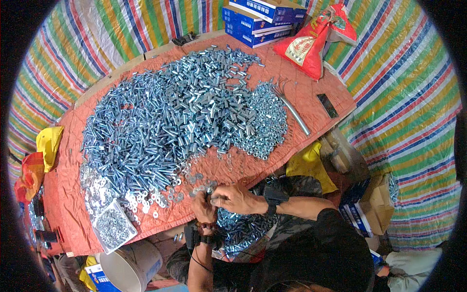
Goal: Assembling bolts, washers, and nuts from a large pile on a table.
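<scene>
My left hand [204, 208] and my right hand [237, 199] meet at the near edge of the table. The fingers of both are closed together around something small that I cannot make out. Just beyond them, flat washers [197, 177] lie scattered on the red quilted cover. A large heap of shiny metal bolts [131, 141] spreads to the left, merging into a heap of short metal sleeves [204, 102]. Hex nuts [266, 121] are piled on the right. Below my wrists, more dark metal parts [238, 228] lie in a container.
A white tray of small rings [115, 225] sits at the near left, above a white bucket [132, 265]. Toward the right lie a metal claw-like tool [295, 116] and a phone [327, 105]. Blue boxes [262, 22] and a red sack [311, 46] stand at the back.
</scene>
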Tool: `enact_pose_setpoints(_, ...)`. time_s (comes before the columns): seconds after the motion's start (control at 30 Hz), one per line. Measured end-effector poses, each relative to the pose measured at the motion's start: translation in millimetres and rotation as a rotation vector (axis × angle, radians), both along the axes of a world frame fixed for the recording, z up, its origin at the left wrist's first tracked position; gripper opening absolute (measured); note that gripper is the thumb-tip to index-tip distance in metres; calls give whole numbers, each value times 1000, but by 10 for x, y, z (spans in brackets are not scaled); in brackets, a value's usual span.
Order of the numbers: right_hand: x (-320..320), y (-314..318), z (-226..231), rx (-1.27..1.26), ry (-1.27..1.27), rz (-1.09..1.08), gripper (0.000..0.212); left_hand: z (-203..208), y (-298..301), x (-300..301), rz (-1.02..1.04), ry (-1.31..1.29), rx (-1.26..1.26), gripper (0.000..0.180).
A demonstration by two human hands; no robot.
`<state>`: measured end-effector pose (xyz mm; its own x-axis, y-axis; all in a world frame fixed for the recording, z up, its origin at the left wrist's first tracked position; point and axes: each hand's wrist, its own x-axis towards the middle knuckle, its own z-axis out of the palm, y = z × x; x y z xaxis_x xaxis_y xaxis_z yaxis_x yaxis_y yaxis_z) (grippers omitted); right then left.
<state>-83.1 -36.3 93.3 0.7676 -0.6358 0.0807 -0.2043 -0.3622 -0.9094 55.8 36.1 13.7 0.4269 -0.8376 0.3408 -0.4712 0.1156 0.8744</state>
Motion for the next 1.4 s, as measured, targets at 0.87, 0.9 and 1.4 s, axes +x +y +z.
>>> enact_pose_setpoints(0.87, -42, -76, -232, 22, 92, 150, 20, -37, 38, -20, 50, -7, 155, 15)
enact_pose_setpoints(0.9, -28, -68, -222, 39, 90, 157, 20, -37, 52, -13, 49, -17, 145, 14)
enact_pose_setpoints(1.4, -43, -89, -231, 82, 135, 166, 23, 51, 29, -14, 27, -89, 133, 12)
